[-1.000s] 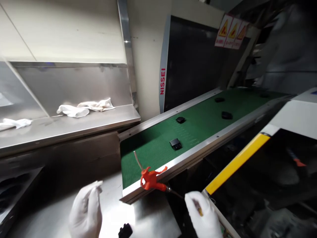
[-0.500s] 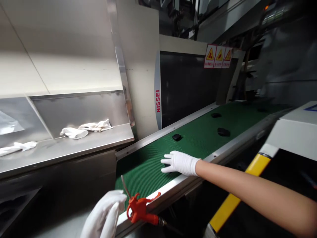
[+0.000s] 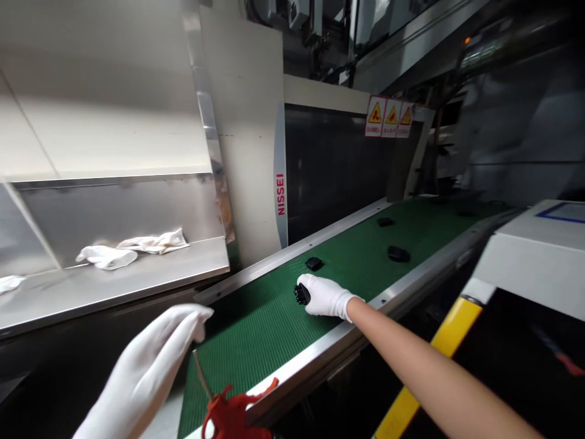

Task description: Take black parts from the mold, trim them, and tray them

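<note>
My right hand (image 3: 325, 297), in a white glove, grips a small black part (image 3: 301, 294) just above the green conveyor belt (image 3: 260, 329). My left hand (image 3: 178, 332), also gloved in white, is raised at the belt's near left end, its fingers bent and pressed together; whether anything is between the fingertips is hidden. Just below it is a red air gun (image 3: 233, 417) with a thin metal nozzle. Farther up the belt lie more black parts, one (image 3: 314, 263) right behind my right hand, another (image 3: 398, 254) to the right and a third (image 3: 385, 222) beyond.
White gloves (image 3: 109, 256) lie on a metal ledge (image 3: 159, 269) at the left. Behind the belt stands a machine panel with warning signs (image 3: 390, 116). A yellow post (image 3: 434, 360) and a pale box (image 3: 543, 262) are at the right, by my right forearm.
My right hand has closed on a black part and lifted it slightly. My left hand has risen and shifted left, and its fingertips now sit above the air gun. The view has shifted a little.
</note>
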{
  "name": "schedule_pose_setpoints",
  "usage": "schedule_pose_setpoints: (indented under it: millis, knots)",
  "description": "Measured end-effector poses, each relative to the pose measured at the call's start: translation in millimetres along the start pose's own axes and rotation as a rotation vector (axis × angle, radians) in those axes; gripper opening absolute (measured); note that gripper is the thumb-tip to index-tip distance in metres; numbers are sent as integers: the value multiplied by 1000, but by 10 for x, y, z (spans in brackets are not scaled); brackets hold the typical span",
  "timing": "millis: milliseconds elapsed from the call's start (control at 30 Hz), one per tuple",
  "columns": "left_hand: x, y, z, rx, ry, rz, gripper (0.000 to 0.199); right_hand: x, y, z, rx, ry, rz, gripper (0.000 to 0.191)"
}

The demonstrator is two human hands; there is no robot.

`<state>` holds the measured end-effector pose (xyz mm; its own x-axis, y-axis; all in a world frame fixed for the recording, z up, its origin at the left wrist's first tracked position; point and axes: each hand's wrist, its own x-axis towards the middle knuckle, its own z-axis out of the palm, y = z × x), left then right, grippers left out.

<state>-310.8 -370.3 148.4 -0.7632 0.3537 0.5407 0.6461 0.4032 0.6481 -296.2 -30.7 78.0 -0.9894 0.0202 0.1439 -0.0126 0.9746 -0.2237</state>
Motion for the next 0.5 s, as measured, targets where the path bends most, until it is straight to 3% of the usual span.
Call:
schedule_pose_setpoints:
  millis: [100,200,267,367,433,500]
  knots:
    - [712,338,463,-32,-325,52,45,-367,-15,-43,307,227,127,33]
    - [1322,485,1162,-79,-573,-120,42,-853,-81,-96,874,571,247,38]
    - [1582,498,1711,-59,-634,-226,36,-1220,-148,-103,1058,750,316,47]
    - [1750,476,2472,25,-642,-382,39,-1801,-254,43,1049,944,439,62]
    - [1775,471,2833,87,-643,-453,45,-2189,-301,273,1035,970,562,59]
    - [1778,491,3046,151,-651,-501,52,-2559,-322,568,955,1011,644,39]
